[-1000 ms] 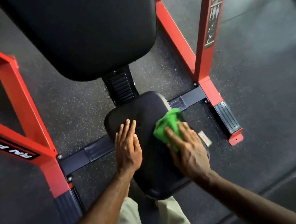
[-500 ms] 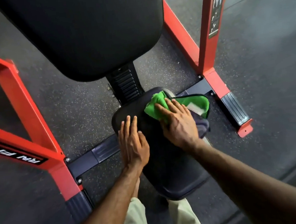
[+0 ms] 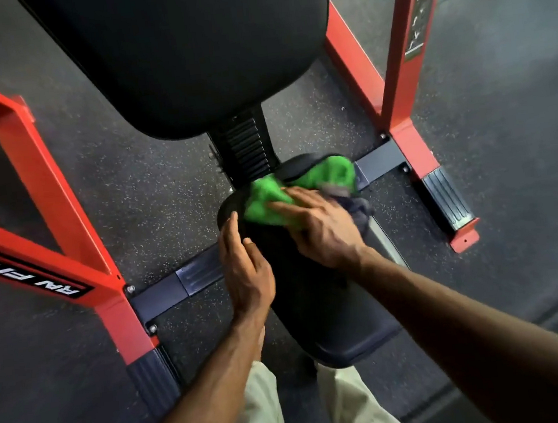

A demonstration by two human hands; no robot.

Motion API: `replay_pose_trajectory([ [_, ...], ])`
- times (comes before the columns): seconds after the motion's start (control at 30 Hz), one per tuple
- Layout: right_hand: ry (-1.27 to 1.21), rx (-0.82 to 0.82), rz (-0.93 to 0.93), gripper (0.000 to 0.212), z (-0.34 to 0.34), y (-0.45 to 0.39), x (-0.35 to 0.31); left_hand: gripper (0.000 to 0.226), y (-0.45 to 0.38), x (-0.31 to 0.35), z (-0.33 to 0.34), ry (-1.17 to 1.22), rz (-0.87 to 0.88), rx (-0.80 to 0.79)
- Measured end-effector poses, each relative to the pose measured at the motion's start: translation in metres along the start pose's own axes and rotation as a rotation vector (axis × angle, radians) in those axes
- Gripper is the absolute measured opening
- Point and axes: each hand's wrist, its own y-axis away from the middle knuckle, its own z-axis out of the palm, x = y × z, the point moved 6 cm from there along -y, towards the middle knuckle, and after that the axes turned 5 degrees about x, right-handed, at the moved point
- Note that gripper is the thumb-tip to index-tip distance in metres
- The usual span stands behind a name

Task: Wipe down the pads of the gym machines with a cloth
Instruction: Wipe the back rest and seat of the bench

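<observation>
A black seat pad (image 3: pixel 319 310) of a red-framed gym bench lies below me, narrow end far. A green cloth (image 3: pixel 269 200) is spread over the pad's far end, part of it hanging off the right side. My right hand (image 3: pixel 320 227) presses flat on the cloth with straight fingers. My left hand (image 3: pixel 246 270) rests flat on the pad's left edge, fingers straight and pointing away from me. The large black back pad (image 3: pixel 191 48) rises beyond the seat.
Red frame posts stand on the left (image 3: pixel 48 187) and right (image 3: pixel 404 70). A dark crossbar (image 3: pixel 188 279) runs along the floor under the seat. A ribbed black bracket (image 3: pixel 247 149) joins the two pads. Speckled rubber floor (image 3: pixel 152 197) lies all around. My legs in light trousers (image 3: pixel 267 412) straddle the seat.
My right hand has slid the cloth from the pad's right side up to its far end and leftward. My left hand has stayed on the left edge.
</observation>
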Motion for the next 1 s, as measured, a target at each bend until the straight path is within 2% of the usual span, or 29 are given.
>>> replay_pose_trajectory([
  [0.07, -0.016, 0.120, 0.293, 0.054, -0.018, 0.031, 0.019, 0.043, 0.001, 0.008, -0.002, 0.002, 0.009, -0.037],
  [0.1, -0.019, 0.127, 0.348, 0.054, -0.020, 0.050, 0.012, 0.042, 0.002, 0.011, 0.000, -0.011, 0.026, -0.062],
  [0.13, -0.013, 0.083, 0.298, 0.053, -0.020, 0.065, -0.006, 0.042, 0.000, 0.016, 0.001, -0.028, 0.044, -0.088],
  [0.2, 0.021, -0.054, 0.027, 0.049, -0.019, 0.097, -0.043, 0.044, -0.002, 0.023, 0.007, -0.072, 0.078, -0.145],
  [0.23, 0.035, -0.080, -0.060, 0.049, -0.025, 0.109, -0.042, 0.047, -0.001, 0.029, 0.012, -0.086, 0.091, -0.179],
  [0.27, 0.053, -0.054, -0.058, 0.048, -0.034, 0.114, -0.028, 0.050, -0.001, 0.034, 0.015, -0.094, 0.094, -0.210],
  [0.3, 0.069, 0.006, 0.067, 0.048, -0.039, 0.117, -0.006, 0.053, -0.002, 0.036, 0.018, -0.096, 0.087, -0.230],
  [0.33, 0.055, 0.100, 0.280, 0.049, -0.048, 0.128, 0.014, 0.056, 0.001, 0.041, 0.020, -0.093, 0.089, -0.259],
  [0.37, 0.042, 0.191, 0.472, 0.050, -0.054, 0.142, 0.022, 0.057, 0.003, 0.044, 0.022, -0.098, 0.096, -0.283],
  [0.4, 0.050, 0.233, 0.573, 0.050, -0.056, 0.158, 0.015, 0.058, 0.009, 0.048, 0.023, -0.106, 0.112, -0.313],
  [0.43, 0.056, 0.219, 0.535, 0.048, -0.050, 0.169, -0.005, 0.059, 0.012, 0.049, 0.025, -0.120, 0.122, -0.342],
  [0.5, 0.083, 0.097, 0.174, 0.042, -0.038, 0.186, -0.050, 0.061, 0.019, 0.048, 0.027, -0.153, 0.130, -0.404],
  [0.53, 0.088, 0.064, 0.028, 0.041, -0.042, 0.188, -0.049, 0.062, 0.025, 0.046, 0.027, -0.168, 0.143, -0.434],
  [0.57, 0.112, 0.065, -0.004, 0.040, -0.048, 0.184, -0.035, 0.062, 0.030, 0.045, 0.026, -0.179, 0.155, -0.460],
  [0.6, 0.128, 0.110, 0.110, 0.041, -0.053, 0.178, -0.013, 0.062, 0.034, 0.044, 0.024, -0.190, 0.161, -0.481],
  [0.63, 0.105, 0.201, 0.326, 0.041, -0.059, 0.175, 0.007, 0.061, 0.039, 0.042, 0.023, -0.201, 0.163, -0.498],
  [0.67, 0.073, 0.280, 0.532, 0.043, -0.063, 0.177, 0.013, 0.060, 0.043, 0.041, 0.021, -0.213, 0.167, -0.512],
  [0.7, 0.062, 0.318, 0.635, 0.045, -0.058, 0.180, 0.005, 0.058, 0.046, 0.040, 0.020, -0.222, 0.169, -0.523],
  [0.73, 0.066, 0.305, 0.587, 0.045, -0.047, 0.181, -0.018, 0.056, 0.048, 0.041, 0.018, -0.222, 0.177, -0.532],
  [0.8, 0.118, 0.170, 0.155, 0.042, -0.031, 0.183, -0.067, 0.055, 0.047, 0.037, 0.016, -0.200, 0.181, -0.541],
  [0.83, 0.135, 0.143, 0.009, 0.040, -0.035, 0.188, -0.069, 0.056, 0.049, 0.036, 0.015, -0.192, 0.192, -0.558],
  [0.87, 0.151, 0.155, -0.002, 0.038, -0.039, 0.183, -0.055, 0.057, 0.048, 0.034, 0.014, -0.192, 0.194, -0.561],
  [0.9, 0.151, 0.218, 0.158, 0.038, -0.046, 0.183, -0.035, 0.060, 0.051, 0.033, 0.012, -0.191, 0.197, -0.569],
  [0.97, 0.055, 0.405, 0.654, 0.043, -0.055, 0.193, -0.008, 0.069, 0.054, 0.035, 0.009, -0.191, 0.182, -0.583],
  [1.0, 0.036, 0.445, 0.760, 0.044, -0.050, 0.198, -0.016, 0.071, 0.055, 0.037, 0.007, -0.197, 0.177, -0.591],
])
